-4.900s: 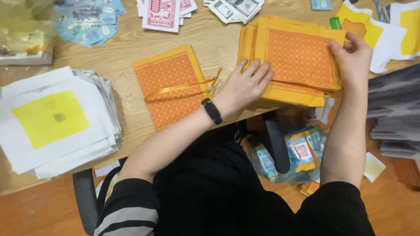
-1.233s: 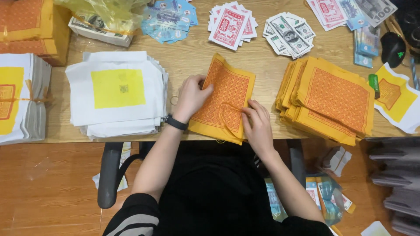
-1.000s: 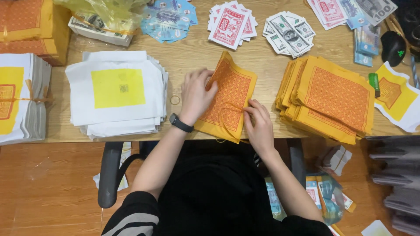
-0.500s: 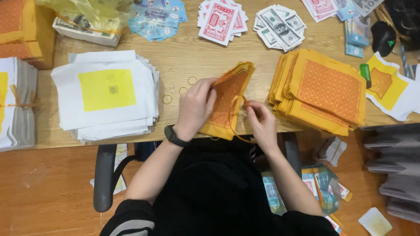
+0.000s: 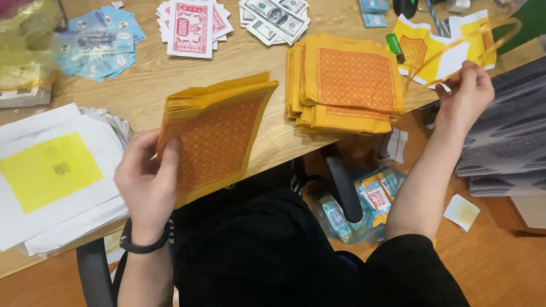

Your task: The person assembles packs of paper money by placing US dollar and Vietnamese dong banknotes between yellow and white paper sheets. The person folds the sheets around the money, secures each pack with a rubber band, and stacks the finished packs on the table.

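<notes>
The left hand [image 5: 149, 182] grips a thick bundle of orange-patterned, yellow-edged square paper sheets [image 5: 219, 133], fingers closed round its lower left corner, tilting it up over the near edge of the wooden counter [image 5: 142, 85]. The right hand [image 5: 465, 94], out to the right past the counter's edge, pinches a thin orange band loop [image 5: 475, 42]. A taller stack of the same orange sheets [image 5: 347, 82] lies just beside the bundle.

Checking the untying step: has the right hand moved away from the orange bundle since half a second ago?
Yes. The right hand has swung out right past the big orange stack, holding the yellow band.
</notes>
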